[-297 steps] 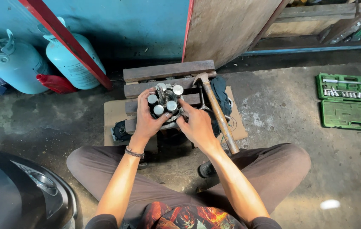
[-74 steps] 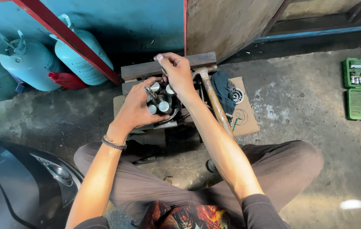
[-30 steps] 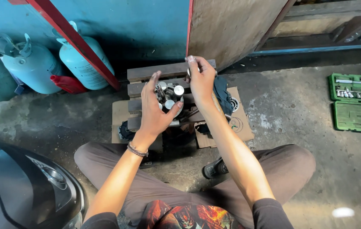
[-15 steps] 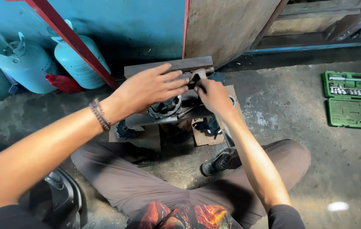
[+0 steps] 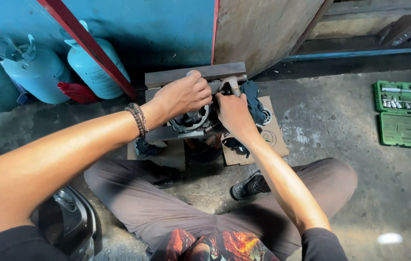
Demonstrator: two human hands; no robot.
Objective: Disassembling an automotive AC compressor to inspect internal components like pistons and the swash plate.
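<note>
The left hand [image 5: 182,95] lies curled over the round grey metal engine part [image 5: 189,120]; whether its grip clamps is unclear. The right hand [image 5: 233,111] closes on the wooden-handled hammer [image 5: 230,84] just beside it. The part rests on grey steel bars [image 5: 195,75] on the floor, bore pointing upward. It looks heavy, rigid and greasy; best held by the rim.
</note>
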